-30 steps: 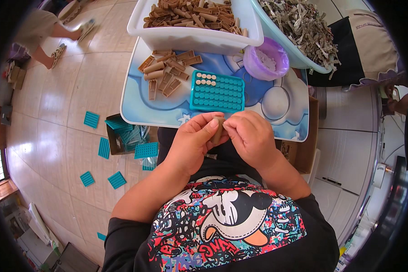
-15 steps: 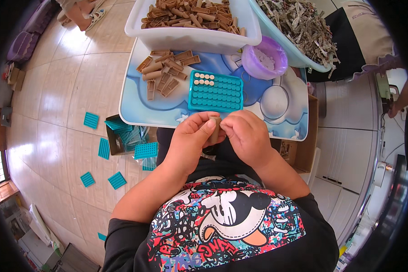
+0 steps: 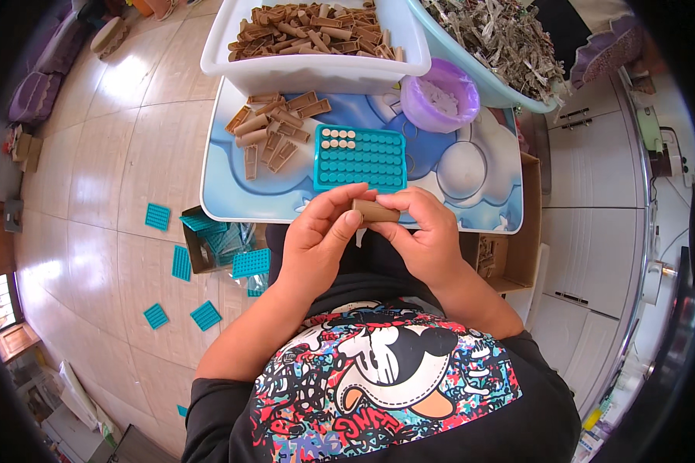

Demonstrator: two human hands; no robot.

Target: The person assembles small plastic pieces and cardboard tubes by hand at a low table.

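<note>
A brown plastic tube-shaped piece (image 3: 380,211) lies level between my hands, just off the table's near edge. My left hand (image 3: 316,235) pinches its left end with thumb and fingers. At the other end, the fingers and thumb of my right hand (image 3: 426,235) are closed on it. Just beyond my fingers is a teal tray (image 3: 371,184) with rows of round studs; several small cream discs (image 3: 338,140) sit in two short rows at its far left. A loose pile of similar brown pieces (image 3: 272,127), some showing hollow undersides, rests left of the tray.
Beyond the pile stands a white bin (image 3: 316,77) full of brown pieces. A purple lined bowl (image 3: 440,116) holds pale bits, beside a large pale-blue tub (image 3: 483,73) of shredded-looking material. Teal trays fill a cardboard box (image 3: 201,258) at left; others lie on the floor (image 3: 100,309).
The brown piece has turned from upright to lying sideways. My right hand has opened out from a fist-like pinch to grip its right end. The whole view has shifted slightly.
</note>
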